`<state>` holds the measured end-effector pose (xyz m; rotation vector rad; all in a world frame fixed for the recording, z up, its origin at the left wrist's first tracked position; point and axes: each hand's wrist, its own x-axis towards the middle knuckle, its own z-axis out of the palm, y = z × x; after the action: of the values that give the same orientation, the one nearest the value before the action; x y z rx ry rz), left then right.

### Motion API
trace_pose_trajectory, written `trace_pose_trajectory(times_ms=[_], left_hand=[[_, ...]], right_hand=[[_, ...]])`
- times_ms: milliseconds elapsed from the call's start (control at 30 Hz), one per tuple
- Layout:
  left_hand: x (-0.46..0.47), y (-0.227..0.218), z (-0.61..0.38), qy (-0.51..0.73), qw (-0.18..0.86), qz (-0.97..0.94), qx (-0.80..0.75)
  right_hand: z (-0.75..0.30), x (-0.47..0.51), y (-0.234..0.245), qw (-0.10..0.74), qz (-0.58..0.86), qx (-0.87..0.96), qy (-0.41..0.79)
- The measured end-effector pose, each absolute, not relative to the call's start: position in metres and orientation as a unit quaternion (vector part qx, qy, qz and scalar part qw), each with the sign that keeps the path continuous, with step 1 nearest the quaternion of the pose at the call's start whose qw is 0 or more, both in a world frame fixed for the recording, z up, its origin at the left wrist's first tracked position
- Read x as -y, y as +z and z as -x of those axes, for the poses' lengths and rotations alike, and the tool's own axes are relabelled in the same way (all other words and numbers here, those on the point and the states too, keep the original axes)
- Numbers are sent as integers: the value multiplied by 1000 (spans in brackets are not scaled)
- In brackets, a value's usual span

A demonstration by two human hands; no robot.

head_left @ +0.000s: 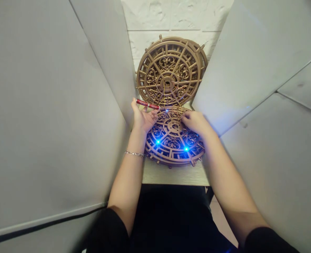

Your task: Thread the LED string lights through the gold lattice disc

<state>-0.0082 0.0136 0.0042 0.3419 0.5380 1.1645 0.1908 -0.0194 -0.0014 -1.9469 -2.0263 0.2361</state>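
Two red batteries, set end to end, are held in my left hand between the thumb and the fingers, above the left edge of the lower disc. This gold openwork disc lies in a stack on the table, with scroll patterns and a round hub. Blue lights glow on it, two near its front and a small one at the back. My right hand is closed over the disc's right side, its fingertips bent down by the hub. Thin yellow wires run near the hub; what the right fingertips pinch is hidden.
More gold discs lean upright against the white brick-patterned wall. Pale grey panels close in on the left and right. The table's front edge lies near my body. A black cable runs at lower left.
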Motion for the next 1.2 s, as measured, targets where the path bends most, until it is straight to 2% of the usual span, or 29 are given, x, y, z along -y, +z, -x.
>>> trace_pose_trajectory(times_ms=[233,433,600,967,1200], left_hand=[[-11,8,8,538,791,-157,-245],[-7,8,0,493,810,-231,-220],[1,14,-3,502,801,-269,-184],[6,14,-4,501,791,-316,-154],[6,14,-9,497,794,-292,-195]], right_hand=[[-188,18,-1,199,646,726,129],[-184,29,8,207,687,692,82],[-174,35,18,232,584,759,170],[-169,36,15,135,596,783,114],[-169,36,15,109,612,780,70]])
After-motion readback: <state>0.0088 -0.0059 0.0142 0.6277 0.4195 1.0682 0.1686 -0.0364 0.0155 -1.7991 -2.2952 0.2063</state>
